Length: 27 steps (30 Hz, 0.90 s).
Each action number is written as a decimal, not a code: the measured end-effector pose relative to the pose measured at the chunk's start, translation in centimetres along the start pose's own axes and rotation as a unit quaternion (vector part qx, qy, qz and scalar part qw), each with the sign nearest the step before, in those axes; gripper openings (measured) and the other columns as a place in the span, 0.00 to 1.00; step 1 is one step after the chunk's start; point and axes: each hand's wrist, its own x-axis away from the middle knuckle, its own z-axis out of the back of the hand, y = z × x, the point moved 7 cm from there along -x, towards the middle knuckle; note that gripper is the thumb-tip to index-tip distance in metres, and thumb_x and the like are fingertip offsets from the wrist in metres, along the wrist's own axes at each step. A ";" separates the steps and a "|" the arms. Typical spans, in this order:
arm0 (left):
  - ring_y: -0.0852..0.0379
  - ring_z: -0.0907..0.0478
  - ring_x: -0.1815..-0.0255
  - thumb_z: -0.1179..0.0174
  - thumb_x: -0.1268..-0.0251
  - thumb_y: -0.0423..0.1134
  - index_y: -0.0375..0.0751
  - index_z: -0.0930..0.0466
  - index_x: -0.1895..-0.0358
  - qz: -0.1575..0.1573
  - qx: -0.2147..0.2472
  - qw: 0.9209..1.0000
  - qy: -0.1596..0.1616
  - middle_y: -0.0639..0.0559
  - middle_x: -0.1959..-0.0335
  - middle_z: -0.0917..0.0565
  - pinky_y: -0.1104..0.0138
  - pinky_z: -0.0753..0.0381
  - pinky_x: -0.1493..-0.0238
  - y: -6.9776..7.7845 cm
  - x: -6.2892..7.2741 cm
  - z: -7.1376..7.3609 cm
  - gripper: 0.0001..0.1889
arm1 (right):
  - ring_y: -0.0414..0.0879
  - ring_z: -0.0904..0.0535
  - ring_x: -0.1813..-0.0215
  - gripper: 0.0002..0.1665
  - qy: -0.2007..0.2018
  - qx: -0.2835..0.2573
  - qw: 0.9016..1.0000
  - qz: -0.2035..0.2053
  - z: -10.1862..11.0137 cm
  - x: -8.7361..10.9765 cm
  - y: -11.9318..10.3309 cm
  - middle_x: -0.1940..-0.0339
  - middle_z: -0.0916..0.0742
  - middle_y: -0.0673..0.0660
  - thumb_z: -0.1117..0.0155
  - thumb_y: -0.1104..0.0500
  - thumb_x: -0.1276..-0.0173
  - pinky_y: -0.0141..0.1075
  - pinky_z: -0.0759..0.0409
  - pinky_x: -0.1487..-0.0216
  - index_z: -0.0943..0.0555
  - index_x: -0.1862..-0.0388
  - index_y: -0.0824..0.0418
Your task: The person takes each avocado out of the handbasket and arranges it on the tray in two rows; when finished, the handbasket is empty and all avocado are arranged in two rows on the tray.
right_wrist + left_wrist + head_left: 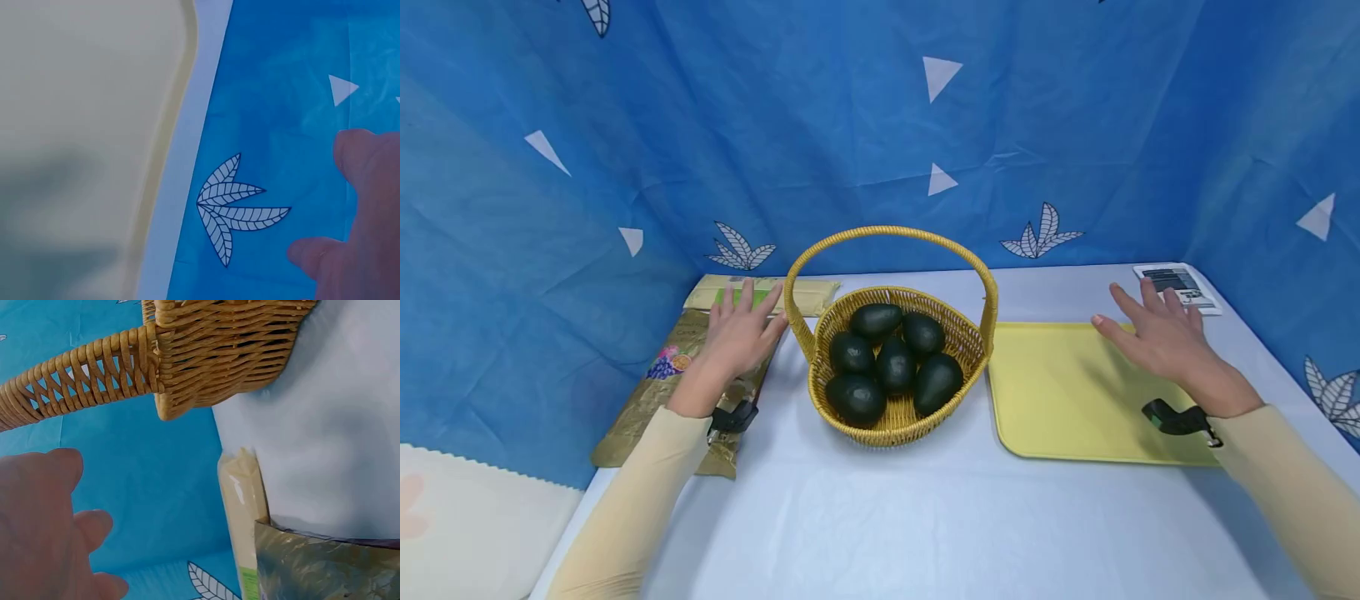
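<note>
A woven wicker basket [895, 435] with a tall arched handle [891, 231] stands mid-table, holding several dark green avocados [896, 367]. Left of it, my left hand [737, 333] hovers with fingers spread, its fingertips near the handle's left foot and nothing held. In the left wrist view the basket's side [231, 353] fills the top, above the fingers [94, 528]. My right hand [1168, 337] is held over a yellow tray [1045, 392], fingers spread and holding nothing. The right wrist view shows its fingers [356, 153] at the right and the tray's rim [165, 137] at the left.
Under and beside the left forearm lies a brown printed bag [655, 392], with a pale yellow package [812, 297] behind it. A white packet with dark print [1195, 292] lies at the back right corner. Blue patterned curtains [850, 125] enclose the white table [880, 525].
</note>
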 end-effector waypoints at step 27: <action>0.31 0.58 0.16 0.61 0.16 0.54 0.39 0.49 0.18 -0.050 0.219 0.974 0.029 0.32 0.16 0.55 0.32 0.54 0.22 1.6 3.8 -3.7 0.34 | 0.89 0.63 0.25 0.54 -0.030 0.004 1.000 0.006 -1.1 -0.3 -0.6 0.23 0.56 0.86 0.68 0.27 0.23 0.83 0.67 0.32 0.54 0.17 0.66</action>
